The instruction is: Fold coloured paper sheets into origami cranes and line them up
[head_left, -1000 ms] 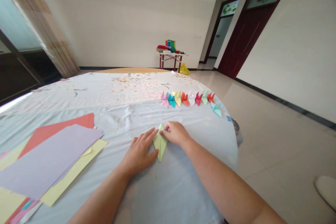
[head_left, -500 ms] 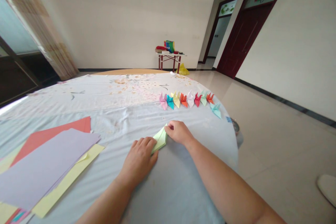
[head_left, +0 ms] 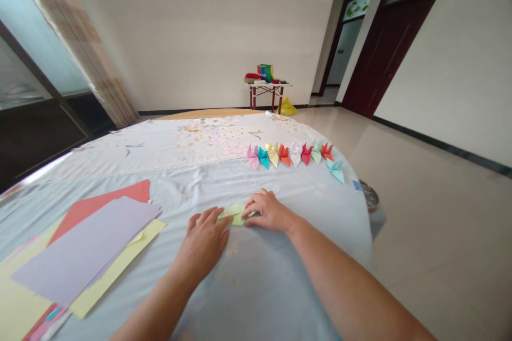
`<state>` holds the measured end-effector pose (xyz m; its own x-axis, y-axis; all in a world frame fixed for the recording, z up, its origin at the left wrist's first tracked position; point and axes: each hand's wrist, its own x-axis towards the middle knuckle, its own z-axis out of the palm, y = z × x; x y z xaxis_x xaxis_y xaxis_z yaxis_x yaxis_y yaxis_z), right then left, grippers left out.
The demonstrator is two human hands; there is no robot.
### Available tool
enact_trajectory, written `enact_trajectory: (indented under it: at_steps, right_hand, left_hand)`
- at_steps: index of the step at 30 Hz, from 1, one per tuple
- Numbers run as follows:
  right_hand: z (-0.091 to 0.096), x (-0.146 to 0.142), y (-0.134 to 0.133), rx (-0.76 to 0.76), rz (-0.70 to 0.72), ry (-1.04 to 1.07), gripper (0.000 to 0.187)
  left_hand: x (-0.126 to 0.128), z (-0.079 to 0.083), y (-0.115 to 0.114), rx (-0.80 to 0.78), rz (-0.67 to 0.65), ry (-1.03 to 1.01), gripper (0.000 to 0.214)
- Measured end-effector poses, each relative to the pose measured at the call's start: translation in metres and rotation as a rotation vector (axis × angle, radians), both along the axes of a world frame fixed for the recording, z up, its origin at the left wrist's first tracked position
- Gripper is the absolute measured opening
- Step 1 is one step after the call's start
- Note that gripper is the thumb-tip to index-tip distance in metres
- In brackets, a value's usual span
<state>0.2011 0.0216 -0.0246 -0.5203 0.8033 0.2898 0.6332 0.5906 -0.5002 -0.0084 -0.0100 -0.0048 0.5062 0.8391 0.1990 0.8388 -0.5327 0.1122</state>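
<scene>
A small piece of light green folded paper (head_left: 236, 214) lies on the blue cloth in front of me, its long side running left to right. My left hand (head_left: 206, 237) holds the left end down, with fingers bent over it and the thumb near its lower edge. The right end is pinched between the thumb and fingers of my right hand (head_left: 268, 211). Both ends of the paper are partly hidden under my fingers. Beyond my right hand stands a row of several folded paper cranes (head_left: 295, 153) in pink, blue, yellow, orange, white, red and green.
On the left lie a stack of purple sheets (head_left: 92, 248), red sheets (head_left: 104, 205) and yellow sheets (head_left: 116, 266). A cloth with flower prints (head_left: 216, 133) covers the far part of the round table. A small side table (head_left: 266, 85) with a colourful bag stands by the wall.
The green paper has turned from a slant to lying nearly level. My right hand has come down from its upper tip to the right end. The view has shifted slightly.
</scene>
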Motion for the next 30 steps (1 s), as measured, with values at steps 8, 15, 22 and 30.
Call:
enact_trajectory:
  at_steps: [8, 15, 22, 30]
  right_hand:
    - [-0.003, 0.001, 0.003, -0.030, 0.001, 0.006, 0.017]
    - [-0.002, 0.000, 0.001, -0.045, -0.024, 0.013, 0.018]
    - [0.000, -0.002, 0.001, -0.078, -0.027, 0.029, 0.018]
    - [0.000, -0.002, 0.001, -0.086, -0.033, 0.020, 0.016]
  left_hand:
    - [0.003, 0.005, 0.010, -0.124, -0.116, -0.157, 0.021]
    - [0.000, -0.013, 0.019, -0.197, -0.082, -0.303, 0.021]
    - [-0.001, -0.011, 0.023, -0.244, -0.093, -0.356, 0.024]
    - [0.000, -0.014, 0.020, -0.189, -0.091, -0.336, 0.018]
